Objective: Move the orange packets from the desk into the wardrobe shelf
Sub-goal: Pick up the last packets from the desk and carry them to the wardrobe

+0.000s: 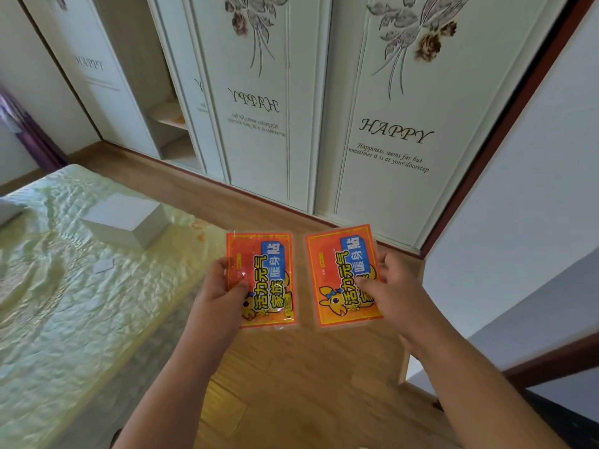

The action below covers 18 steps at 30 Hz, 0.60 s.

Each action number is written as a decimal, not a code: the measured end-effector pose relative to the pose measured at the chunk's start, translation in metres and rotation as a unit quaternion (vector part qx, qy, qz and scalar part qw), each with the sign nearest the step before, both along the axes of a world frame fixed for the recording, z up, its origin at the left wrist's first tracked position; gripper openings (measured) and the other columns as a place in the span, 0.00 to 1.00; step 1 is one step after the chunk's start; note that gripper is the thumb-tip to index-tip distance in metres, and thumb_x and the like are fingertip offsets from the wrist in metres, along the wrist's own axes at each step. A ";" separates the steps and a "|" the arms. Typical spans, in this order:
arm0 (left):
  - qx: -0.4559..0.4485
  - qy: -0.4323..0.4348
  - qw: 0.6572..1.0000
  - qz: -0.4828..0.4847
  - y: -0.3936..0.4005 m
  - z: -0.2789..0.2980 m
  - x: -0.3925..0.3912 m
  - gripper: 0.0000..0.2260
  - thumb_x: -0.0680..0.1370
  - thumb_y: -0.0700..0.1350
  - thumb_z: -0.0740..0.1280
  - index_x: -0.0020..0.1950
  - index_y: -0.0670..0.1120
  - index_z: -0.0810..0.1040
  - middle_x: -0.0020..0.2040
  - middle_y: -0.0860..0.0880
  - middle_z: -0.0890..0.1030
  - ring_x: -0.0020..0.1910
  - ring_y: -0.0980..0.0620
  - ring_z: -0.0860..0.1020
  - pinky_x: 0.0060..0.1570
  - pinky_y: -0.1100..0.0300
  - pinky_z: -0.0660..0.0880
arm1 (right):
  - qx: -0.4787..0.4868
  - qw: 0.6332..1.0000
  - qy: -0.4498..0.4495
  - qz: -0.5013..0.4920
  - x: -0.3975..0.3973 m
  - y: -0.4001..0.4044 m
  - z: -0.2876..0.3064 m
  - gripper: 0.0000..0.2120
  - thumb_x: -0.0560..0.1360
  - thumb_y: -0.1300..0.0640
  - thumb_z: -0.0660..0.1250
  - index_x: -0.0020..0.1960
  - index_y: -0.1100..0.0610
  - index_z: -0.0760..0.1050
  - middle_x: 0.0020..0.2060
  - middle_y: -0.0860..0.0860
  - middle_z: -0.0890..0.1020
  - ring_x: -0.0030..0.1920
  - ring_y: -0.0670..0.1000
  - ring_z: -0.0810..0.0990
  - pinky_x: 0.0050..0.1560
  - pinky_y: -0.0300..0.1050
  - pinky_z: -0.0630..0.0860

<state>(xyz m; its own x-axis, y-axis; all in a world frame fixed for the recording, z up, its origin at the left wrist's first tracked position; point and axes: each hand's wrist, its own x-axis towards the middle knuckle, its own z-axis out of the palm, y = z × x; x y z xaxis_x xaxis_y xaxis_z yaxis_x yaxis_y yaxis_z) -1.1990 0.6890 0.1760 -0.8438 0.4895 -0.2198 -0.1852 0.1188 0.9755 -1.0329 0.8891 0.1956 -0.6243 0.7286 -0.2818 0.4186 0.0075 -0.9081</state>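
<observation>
The white sliding-door wardrobe (382,102) fills the far side, open only at far left, where a pale wooden shelf (168,119) shows. The green quilted bed (64,286) lies left. The left hand (223,286) grips one glossy orange plastic packet (269,280); the right hand (395,286) grips the other orange packet (340,277). Both are in mid-air over the floor, side by side. Best to carry them flat, left toward the opening, and slide them well onto the shelf.

I see two orange packets (262,280) (343,275) with yellow borders, blue labels and yellow cartoon animals. The wardrobe doors (389,108) are white with grey-brown flower prints and black script. The floor (291,367) is light wood. The bed cover (81,303) is pale green, and a white box (126,218) sits on it.
</observation>
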 end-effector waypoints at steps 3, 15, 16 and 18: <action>-0.011 -0.002 1.000 0.005 0.009 -0.002 -0.020 0.15 0.83 0.38 0.62 0.55 0.59 0.77 0.52 0.47 0.87 0.50 0.40 0.86 0.51 0.33 0.81 | -0.021 1.000 0.008 -0.006 -0.023 0.009 -0.001 0.11 0.81 0.57 0.70 0.60 0.46 0.75 0.52 0.44 0.88 0.47 0.46 0.89 0.57 0.59 0.84; -0.062 0.026 0.996 0.061 0.082 0.007 -0.108 0.14 0.83 0.38 0.63 0.57 0.59 0.77 0.50 0.49 0.87 0.47 0.44 0.87 0.51 0.40 0.83 | -0.074 0.996 0.032 0.031 -0.140 0.104 -0.006 0.14 0.83 0.61 0.67 0.66 0.52 0.71 0.56 0.49 0.85 0.47 0.46 0.87 0.39 0.42 0.79; -0.060 0.026 0.996 0.065 0.093 0.011 -0.116 0.14 0.83 0.38 0.62 0.57 0.59 0.77 0.50 0.49 0.87 0.46 0.45 0.87 0.48 0.43 0.83 | -0.077 0.996 0.035 0.035 -0.151 0.116 -0.004 0.13 0.83 0.61 0.67 0.65 0.52 0.71 0.56 0.48 0.85 0.46 0.46 0.86 0.39 0.41 0.79; -0.046 0.021 0.996 0.075 0.115 0.017 -0.133 0.13 0.84 0.38 0.61 0.60 0.56 0.76 0.49 0.49 0.88 0.42 0.48 0.87 0.40 0.50 0.83 | -0.079 0.995 0.040 0.040 -0.173 0.141 -0.001 0.13 0.82 0.61 0.67 0.65 0.53 0.72 0.55 0.49 0.85 0.46 0.46 0.87 0.39 0.42 0.80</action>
